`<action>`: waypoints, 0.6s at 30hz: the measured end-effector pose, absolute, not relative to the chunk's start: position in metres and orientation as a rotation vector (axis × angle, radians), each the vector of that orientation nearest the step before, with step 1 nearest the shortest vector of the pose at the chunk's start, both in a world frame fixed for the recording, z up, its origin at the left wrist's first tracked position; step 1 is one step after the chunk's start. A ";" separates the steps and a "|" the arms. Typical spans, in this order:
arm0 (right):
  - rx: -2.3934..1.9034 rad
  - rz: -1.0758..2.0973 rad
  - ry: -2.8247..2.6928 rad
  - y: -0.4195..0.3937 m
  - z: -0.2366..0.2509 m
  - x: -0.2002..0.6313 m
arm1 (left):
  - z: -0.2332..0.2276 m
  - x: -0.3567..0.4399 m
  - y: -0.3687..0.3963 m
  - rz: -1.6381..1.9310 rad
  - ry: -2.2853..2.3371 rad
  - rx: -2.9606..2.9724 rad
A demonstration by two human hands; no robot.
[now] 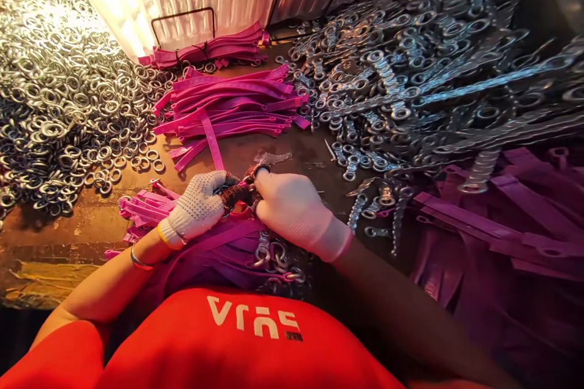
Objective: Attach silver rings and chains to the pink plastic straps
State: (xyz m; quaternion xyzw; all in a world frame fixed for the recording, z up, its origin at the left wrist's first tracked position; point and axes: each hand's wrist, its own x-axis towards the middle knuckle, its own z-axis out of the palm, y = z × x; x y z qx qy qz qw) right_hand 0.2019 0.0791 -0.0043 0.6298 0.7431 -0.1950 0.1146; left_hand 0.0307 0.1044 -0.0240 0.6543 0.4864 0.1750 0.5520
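I see the table spread out, then a red shirt, its white lettering not readable to me from this angle. Links heap on the right, rings on the left, pink straps between. Left hand and right hand, both gloved, meet above more straps, fingers curled closed, pinching a strap end. I judge this close fingertip work, calling for a steady two-handed hold; whether metal sits there, I can't tell.
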 end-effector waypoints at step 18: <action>1.584 -0.552 2.503 0.051 0.004 0.238 | 0.039 -0.056 0.120 0.306 1.415 1.923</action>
